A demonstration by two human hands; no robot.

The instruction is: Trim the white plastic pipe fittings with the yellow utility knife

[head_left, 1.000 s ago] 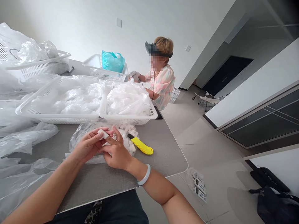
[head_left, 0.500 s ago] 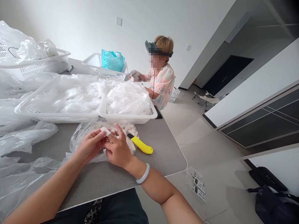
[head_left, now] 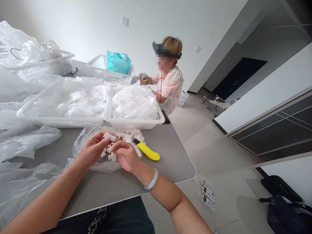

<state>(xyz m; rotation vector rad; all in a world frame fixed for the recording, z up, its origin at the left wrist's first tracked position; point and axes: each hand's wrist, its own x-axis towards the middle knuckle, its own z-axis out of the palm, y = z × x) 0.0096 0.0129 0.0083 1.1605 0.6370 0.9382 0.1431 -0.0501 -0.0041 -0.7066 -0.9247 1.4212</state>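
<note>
My left hand grips a small white rectangular piece between thumb and fingers. Close to its right end is my right hand, wearing a pale bangle at the wrist. Its fingers are bent and drawn together; what they hold, if anything, I cannot make out. Under both hands, several similar white pieces lie on a spread clear plastic bag. A yellow-handled utility knife rests to the right, its dark tip over the pieces.
Two white baskets of crumpled clear bags stand just beyond my hands. More plastic covers the left side. A basket with a blue bag sits farther back. A co-worker works at the far side. The table edge runs along the right.
My right hand has shifted slightly right and down from the white piece, and its raised finger has bent. More loose pieces show beneath. The co-worker's hand now has something yellow in it.
</note>
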